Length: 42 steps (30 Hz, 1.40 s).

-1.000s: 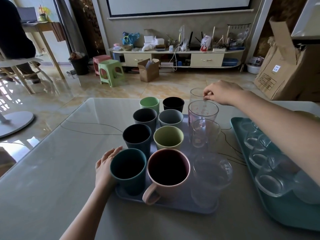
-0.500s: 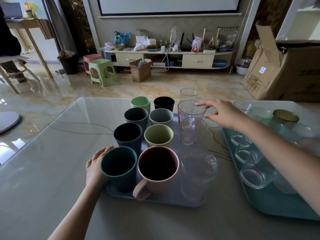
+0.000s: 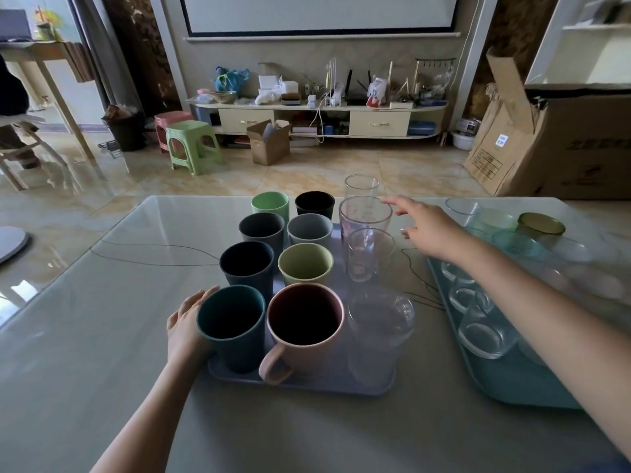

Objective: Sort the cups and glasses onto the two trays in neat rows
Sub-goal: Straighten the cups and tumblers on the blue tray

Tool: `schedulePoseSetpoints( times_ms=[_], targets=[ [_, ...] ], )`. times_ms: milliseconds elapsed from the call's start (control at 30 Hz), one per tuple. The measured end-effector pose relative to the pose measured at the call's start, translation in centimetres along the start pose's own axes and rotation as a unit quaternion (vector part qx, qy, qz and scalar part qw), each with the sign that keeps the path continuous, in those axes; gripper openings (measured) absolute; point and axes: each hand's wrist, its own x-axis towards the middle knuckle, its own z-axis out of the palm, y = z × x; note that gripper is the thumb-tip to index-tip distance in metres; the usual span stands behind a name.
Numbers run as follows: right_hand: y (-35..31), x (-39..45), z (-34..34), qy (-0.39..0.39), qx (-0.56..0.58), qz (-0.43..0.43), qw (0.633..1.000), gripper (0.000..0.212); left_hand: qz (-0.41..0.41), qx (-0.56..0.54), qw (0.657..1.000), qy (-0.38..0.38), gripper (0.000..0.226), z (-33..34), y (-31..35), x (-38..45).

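A lavender tray (image 3: pixel 307 385) carries two rows of coloured cups, from a dark teal cup (image 3: pixel 232 327) and a pink mug (image 3: pixel 304 331) in front to a green cup (image 3: pixel 270 207) and a black cup (image 3: pixel 314 204) at the back. A third row holds several clear glasses (image 3: pixel 365 218). My left hand (image 3: pixel 186 327) lies flat against the tray's left side beside the teal cup. My right hand (image 3: pixel 423 227) hovers with spread fingers just right of the rear glasses, holding nothing. A teal tray (image 3: pixel 512 387) to the right holds several clear glass cups (image 3: pixel 485 331).
More glasses and small bowls, among them an olive one (image 3: pixel 541 225), stand at the table's (image 3: pixel 85 336) far right. Dark crack lines run across the tabletop. Beyond the table lie a tiled floor, plastic stools (image 3: pixel 193 145), cardboard boxes (image 3: pixel 563 141) and a low cabinet.
My right hand let go of the far glass's rim, drew back to the right and opened its fingers. My left hand stayed by the teal cup.
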Motion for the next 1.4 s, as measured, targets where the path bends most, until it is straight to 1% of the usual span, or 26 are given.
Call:
schedulePoseSetpoints(
  times_ms=[33,67,100,133,167,200,233,267,300,333,367,400,433,500,567,667,800,867,933,1000,1133,1267,1400],
  targets=[
    [0.2,-0.6,-0.1,0.007,0.004,0.028,1.0,0.072,-0.001,0.012,1.0,-0.001,0.062,-0.1,0.1,0.0],
    [0.4,-1.4,-0.1,0.014,0.008,0.056,0.998,0.067,0.001,0.03,1.0,-0.007,0.062,-0.2,0.1,0.0],
    [0.6,-2.4,0.1,0.016,0.011,0.083,0.996,0.055,0.005,0.051,0.999,-0.013,0.059,-0.2,0.2,-0.1],
    [0.6,-3.6,0.3,0.009,0.019,0.112,0.993,0.038,0.013,0.073,0.997,-0.018,0.057,-0.2,0.2,-0.2],
    [0.5,-5.0,0.6,-0.012,0.036,0.145,0.989,0.022,0.025,0.089,0.995,-0.022,0.054,-0.2,0.2,-0.3],
    [0.2,-6.4,0.9,-0.05,0.057,0.182,0.98,0.013,0.027,0.089,0.995,-0.024,0.049,-0.2,0.3,-0.5],
    [-0.1,-7.8,1.4,-0.106,0.078,0.223,0.966,0.012,0.024,0.082,0.996,-0.026,0.047,-0.3,0.4,-0.9],
    [-0.5,-9.2,1.9,-0.175,0.091,0.259,0.945,0.013,0.019,0.073,0.997,-0.027,0.05,-0.5,0.5,-1.3],
    [-0.8,-10.5,2.4,-0.251,0.088,0.28,0.922,0.012,0.019,0.068,0.997,-0.03,0.052,-0.6,0.5,-1.8],
    [-1.3,-11.6,3.1,-0.326,0.077,0.286,0.898,0.013,0.025,0.077,0.996,-0.034,0.047,-0.8,0.4,-2.3],
    [-1.7,-12.6,3.8,-0.383,0.067,0.287,0.876,0.015,0.04,0.094,0.994,-0.04,0.038,-0.8,0.0,-2.8],
    [-2.1,-13.4,4.7,-0.415,0.069,0.289,0.86,0.016,0.057,0.114,0.991,-0.05,0.033,-0.9,-0.4,-3.3],
    [-2.6,-14.2,5.5,-0.423,0.081,0.294,0.854,0.019,0.08,0.128,0.987,-0.058,0.033,-0.9,-0.9,-3.6],
    [-3.2,-15.3,7.1,-0.392,0.108,0.303,0.862,0.028,0.093,0.147,0.982,-0.075,0.038,-1.2,-1.6,-4.2],
    [-3.5,-16.3,8.3,-0.336,0.113,0.298,0.887,0.032,0.079,0.152,0.981,-0.087,0.045,-1.4,-2.0,-4.7],
    [-3.6,-17.4,9.5,-0.244,0.101,0.276,0.924,0.031,0.076,0.153,0.981,-0.088,0.047,-1.6,-2.2,-5.5],
    [-3.5,-18.0,10.6,-0.167,0.126,0.267,0.941,0.021,0.072,0.158,0.981,-0.09,0.046,-1.8,-2.2,-6.1],
    [-3.1,-17.8,11.2,-0.132,0.129,0.253,0.95,0.021,0.067,0.162,0.98,-0.094,0.045,-1.8,-2.1,-6.0],
    [-2.9,-17.7,11.8,-0.105,0.147,0.25,0.951,0.023,0.062,0.172,0.978,-0.097,0.045,-1.8,-2.1,-5.9],
    [-2.7,-17.5,12.1,-0.092,0.162,0.257,0.948,0.026,0.06,0.174,0.977,-0.105,0.044,-1.8,-2.2,-5.6],
    [-2.8,-17.3,12.2,-0.093,0.196,0.275,0.937,0.031,0.059,0.191,0.973,-0.116,0.044,-1.8,-2.5,-5.4],
    [-3.3,-17.6,11.5,-0.096,0.191,0.267,0.94,0.035,0.06,0.188,0.971,-0.135,0.045,-2.1,-2.2,-5.3],
    [-4.2,-18.6,8.4,-0.186,0.141,0.266,0.935,0.035,0.043,0.166,0.968,-0.183,0.041,-3.2,-1.5,-5.0]
  ],
)
